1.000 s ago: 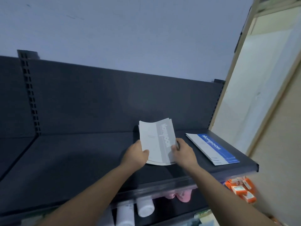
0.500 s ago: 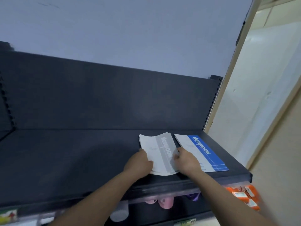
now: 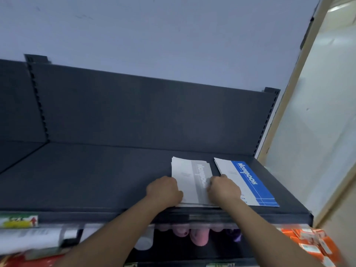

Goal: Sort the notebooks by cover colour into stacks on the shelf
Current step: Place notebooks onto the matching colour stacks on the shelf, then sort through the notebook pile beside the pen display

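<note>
A small stack of grey-covered notebooks (image 3: 189, 177) lies flat on the dark shelf (image 3: 92, 176), near its front edge. My left hand (image 3: 165, 190) grips the stack's left side and my right hand (image 3: 223, 188) grips its right side, fingers curled on the cover. Right beside it, a little apart, lies a blue-and-white notebook (image 3: 248, 182) with the word Notebook on its blue band. It reaches close to the shelf's right end.
The shelf's dark back panel (image 3: 154, 112) rises behind, with a slotted upright (image 3: 39, 101) at the left. A beige wall edge (image 3: 285, 105) bounds the right. Below the shelf sit pink bottles (image 3: 198, 237), orange boxes (image 3: 312, 241) and white items (image 3: 30, 239).
The grey notebooks were held tilted above the shelf; both hands have lowered them flat onto it next to the blue notebook. The view has shifted a little.
</note>
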A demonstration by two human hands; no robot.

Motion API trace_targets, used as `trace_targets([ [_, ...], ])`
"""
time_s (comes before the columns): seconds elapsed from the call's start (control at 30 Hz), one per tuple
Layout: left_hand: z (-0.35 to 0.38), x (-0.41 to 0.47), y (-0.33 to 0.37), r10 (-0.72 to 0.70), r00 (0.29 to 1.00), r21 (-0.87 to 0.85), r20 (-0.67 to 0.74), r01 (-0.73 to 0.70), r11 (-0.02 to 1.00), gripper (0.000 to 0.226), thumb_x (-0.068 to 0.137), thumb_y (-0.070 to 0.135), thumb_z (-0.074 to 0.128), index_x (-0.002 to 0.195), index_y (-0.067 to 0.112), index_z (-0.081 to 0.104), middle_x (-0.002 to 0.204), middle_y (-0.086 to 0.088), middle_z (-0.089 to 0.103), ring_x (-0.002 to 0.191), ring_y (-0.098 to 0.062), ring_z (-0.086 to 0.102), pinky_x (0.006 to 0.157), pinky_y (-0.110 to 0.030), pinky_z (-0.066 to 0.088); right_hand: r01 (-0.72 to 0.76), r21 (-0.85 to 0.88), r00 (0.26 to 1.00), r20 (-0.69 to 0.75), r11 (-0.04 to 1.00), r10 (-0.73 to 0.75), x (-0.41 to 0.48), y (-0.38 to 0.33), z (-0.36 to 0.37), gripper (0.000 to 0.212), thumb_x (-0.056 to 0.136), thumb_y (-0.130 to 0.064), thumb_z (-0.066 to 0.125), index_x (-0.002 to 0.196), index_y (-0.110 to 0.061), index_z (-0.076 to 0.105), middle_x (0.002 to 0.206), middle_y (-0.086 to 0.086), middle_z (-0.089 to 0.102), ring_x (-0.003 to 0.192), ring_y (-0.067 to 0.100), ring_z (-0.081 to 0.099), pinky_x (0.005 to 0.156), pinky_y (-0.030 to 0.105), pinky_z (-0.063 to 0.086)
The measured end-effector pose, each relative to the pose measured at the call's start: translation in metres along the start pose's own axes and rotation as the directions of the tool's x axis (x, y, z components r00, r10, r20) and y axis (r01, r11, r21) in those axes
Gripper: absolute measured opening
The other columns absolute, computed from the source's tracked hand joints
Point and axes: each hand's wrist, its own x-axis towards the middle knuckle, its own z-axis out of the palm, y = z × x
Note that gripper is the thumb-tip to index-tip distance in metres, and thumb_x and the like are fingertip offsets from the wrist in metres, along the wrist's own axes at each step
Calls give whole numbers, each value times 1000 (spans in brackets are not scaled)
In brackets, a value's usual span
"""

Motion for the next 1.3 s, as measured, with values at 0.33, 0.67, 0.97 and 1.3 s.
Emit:
trace_targets([
  [0.33,-45,-36,-67,-59,948,206,-312,128,970,42,96,43,45,123,12,53,124,-7,51,119,-25,46,90,-37,43,418,82,894,-211,905,-394,-2,-68,-11,44,94,-35,51,135,-19,47,130,1,55,122,23,45,96,34,42],
  [0.67,-94,-114,-203,-207,851,380,-483,416,826,41,94,36,48,127,14,42,128,-4,51,122,-24,45,94,-36,38,747,-12,644,-236,665,-727,-38,-230,-16,56,94,-38,52,143,-18,36,143,4,41,131,25,36,106,37,32],
  [0.97,-137,-200,-340,-372,732,339,-570,623,705,49,91,34,50,134,15,38,128,-2,53,120,-23,48,90,-35,41,878,-3,463,-257,479,-849,-99,-397,-16,53,93,-38,54,140,-18,39,142,4,42,130,26,37,106,37,32],
  [1.3,-179,-264,-475,-452,679,328,-579,701,633,47,91,30,51,134,15,38,125,-2,54,118,-23,49,89,-35,41,913,10,395,-270,408,-878,-153,-554,-17,52,92,-39,54,138,-20,40,141,3,42,130,24,36,105,36,31],
])
